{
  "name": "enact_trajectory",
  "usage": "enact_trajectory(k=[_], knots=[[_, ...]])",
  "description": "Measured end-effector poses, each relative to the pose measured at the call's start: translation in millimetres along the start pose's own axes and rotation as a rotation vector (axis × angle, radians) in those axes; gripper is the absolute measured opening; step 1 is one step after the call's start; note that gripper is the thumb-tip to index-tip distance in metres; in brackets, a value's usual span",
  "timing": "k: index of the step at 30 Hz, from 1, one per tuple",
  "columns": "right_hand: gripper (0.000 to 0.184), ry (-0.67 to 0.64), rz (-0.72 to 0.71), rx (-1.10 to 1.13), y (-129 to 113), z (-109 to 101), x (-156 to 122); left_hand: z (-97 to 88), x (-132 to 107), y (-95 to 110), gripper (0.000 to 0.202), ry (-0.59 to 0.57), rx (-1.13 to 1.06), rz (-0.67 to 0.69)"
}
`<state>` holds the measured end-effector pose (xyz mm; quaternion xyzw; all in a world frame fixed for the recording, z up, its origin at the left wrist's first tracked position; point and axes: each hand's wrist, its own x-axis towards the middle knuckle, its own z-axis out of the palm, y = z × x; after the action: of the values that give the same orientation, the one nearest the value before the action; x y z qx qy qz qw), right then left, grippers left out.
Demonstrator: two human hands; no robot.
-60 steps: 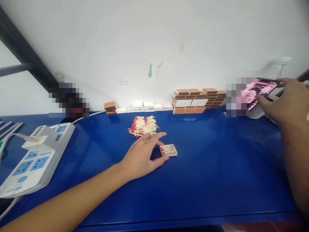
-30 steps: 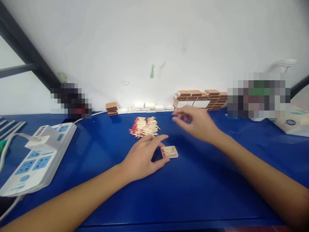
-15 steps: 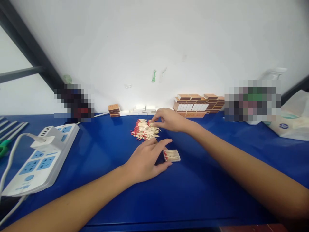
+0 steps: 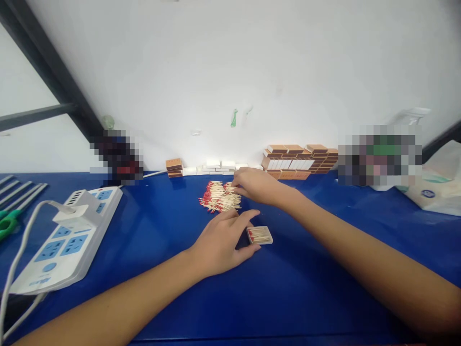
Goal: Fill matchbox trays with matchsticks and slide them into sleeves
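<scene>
A small white matchbox tray (image 4: 265, 241) with several red-headed matches in it lies on the blue table. My left hand (image 4: 225, 242) rests at its left end, the thumb at the near corner and a finger at the far corner, with the index finger raised above. Behind it is a loose pile of matches (image 4: 218, 197), most heads pointing left. My right hand (image 4: 257, 185) reaches to the right side of this pile, its fingers bent and pinched on matches there. The fingertips are partly hidden.
White tray pieces (image 4: 212, 168) line the wall, between a short stack of brown matchboxes (image 4: 175, 167) and a larger stack (image 4: 288, 163). A power strip (image 4: 72, 240) with a plugged cable and green-handled scissors (image 4: 10, 223) lie left. A tissue pack (image 4: 437, 192) sits right.
The view has shifted slightly. My right hand's thumb and fingers have drawn closer together at the match pile. My left hand has stayed at the tray.
</scene>
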<state>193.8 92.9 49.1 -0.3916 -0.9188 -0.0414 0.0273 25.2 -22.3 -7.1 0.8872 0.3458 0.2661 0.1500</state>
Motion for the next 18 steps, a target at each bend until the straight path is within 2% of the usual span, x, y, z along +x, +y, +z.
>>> enact_trajectory(k=[5, 10, 14, 18], knots=[[0.017, -0.030, 0.001, -0.108, -10, -4, -1, -0.7, 0, 1, 0.064, 0.002, -0.006, -0.006], [0.020, -0.019, -0.018, -0.130, -8, -2, -7, -0.7, 0, 0, 0.064, 0.033, -0.010, -0.004], [0.028, 0.017, -0.022, -0.106, -1, -1, -14, -1.2, 1, 0, 0.063, 0.062, -0.015, -0.019], [0.026, 0.107, -0.005, 0.026, 7, -3, -30, -3.2, 1, 2, 0.062, 0.065, -0.010, -0.055]])
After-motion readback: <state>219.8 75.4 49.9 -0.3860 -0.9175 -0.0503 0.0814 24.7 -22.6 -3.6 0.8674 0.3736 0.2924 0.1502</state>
